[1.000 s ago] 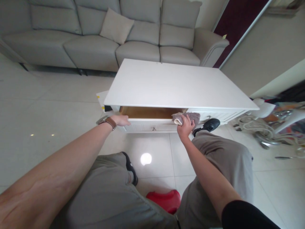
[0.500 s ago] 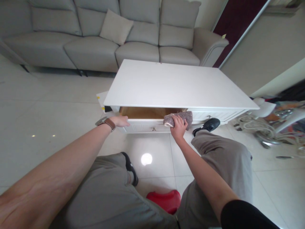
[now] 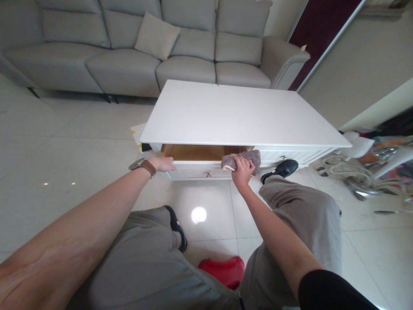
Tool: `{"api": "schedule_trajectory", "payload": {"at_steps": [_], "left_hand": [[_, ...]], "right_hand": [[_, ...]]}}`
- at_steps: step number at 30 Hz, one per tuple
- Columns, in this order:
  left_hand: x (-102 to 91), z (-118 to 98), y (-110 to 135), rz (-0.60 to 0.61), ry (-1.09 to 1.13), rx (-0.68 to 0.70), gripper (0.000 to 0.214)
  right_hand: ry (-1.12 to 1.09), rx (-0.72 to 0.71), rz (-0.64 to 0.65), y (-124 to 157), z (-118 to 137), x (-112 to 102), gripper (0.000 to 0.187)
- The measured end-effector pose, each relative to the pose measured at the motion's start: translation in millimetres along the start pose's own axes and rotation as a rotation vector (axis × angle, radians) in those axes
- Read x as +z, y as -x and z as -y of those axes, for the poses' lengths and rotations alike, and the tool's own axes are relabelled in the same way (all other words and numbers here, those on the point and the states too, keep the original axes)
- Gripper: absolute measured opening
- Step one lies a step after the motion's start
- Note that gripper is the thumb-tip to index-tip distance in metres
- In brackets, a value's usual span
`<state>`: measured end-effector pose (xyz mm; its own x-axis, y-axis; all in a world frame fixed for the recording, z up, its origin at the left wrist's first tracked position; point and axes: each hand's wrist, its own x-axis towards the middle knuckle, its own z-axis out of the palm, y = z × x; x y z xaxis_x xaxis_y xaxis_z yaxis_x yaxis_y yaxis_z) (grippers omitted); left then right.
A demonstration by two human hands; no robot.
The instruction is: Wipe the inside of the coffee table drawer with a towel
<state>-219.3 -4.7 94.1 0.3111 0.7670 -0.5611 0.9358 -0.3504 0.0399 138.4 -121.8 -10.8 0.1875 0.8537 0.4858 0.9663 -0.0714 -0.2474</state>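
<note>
A white coffee table (image 3: 226, 114) stands before me with its left drawer (image 3: 190, 171) pulled partway out, showing a brown wooden inside. My left hand (image 3: 163, 164), with a watch on the wrist, grips the drawer's front panel near its left end, fingers over the top edge. A folded greyish-brown cleaning cloth (image 3: 254, 160) lies across the right end of the same panel. My right hand (image 3: 242, 170) is closed around the cloth, pressing it against the panel's top edge. The drawer's small metal knob (image 3: 208, 175) sits between my hands, untouched.
A grey sofa (image 3: 125, 69) with a cushion (image 3: 157, 35) runs behind the table. A red seat (image 3: 224, 272) shows below me between my legs. To the right, white and metal chair parts (image 3: 355, 183) stand on the tiled floor. My black shoe (image 3: 285, 168) is close to the right drawer.
Almost nothing differs. My right hand has shifted very slightly to the right on the cloth; my left hand and the drawer look the same.
</note>
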Motion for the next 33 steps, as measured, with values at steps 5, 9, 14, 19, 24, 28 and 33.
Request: {"api": "schedule_trajectory", "payload": {"at_steps": [5,9,14,19,24,28,33], "left_hand": [[-0.3,-1.7,1.1,0.027,-0.014,-0.014,0.079],[0.6,-2.3,1.1,0.035,-0.032,-0.009,0.074],[0.3,-1.7,-0.8,0.026,-0.022,-0.005,0.074],[0.2,-0.9,-2.6,0.021,0.004,-0.014,0.081],[2.7,0.9,-4.1,0.040,0.014,-0.003,0.077],[3.3,1.4,-4.6,0.040,0.007,0.003,0.077],[0.8,-1.3,-1.2,0.046,0.018,0.022,0.075]], "right_hand": [[-0.025,0.005,-0.016,0.5,-1.2,0.5,0.061],[-0.017,0.012,-0.016,1.8,-2.4,3.7,0.063],[0.001,0.012,-0.010,1.8,-1.9,4.0,0.064],[-0.014,0.013,-0.024,2.6,0.0,1.8,0.062],[0.002,0.016,-0.014,3.3,-0.7,3.3,0.063],[0.000,0.015,-0.015,3.3,-1.5,4.7,0.063],[-0.024,0.018,-0.026,3.6,-1.4,5.2,0.063]]}}
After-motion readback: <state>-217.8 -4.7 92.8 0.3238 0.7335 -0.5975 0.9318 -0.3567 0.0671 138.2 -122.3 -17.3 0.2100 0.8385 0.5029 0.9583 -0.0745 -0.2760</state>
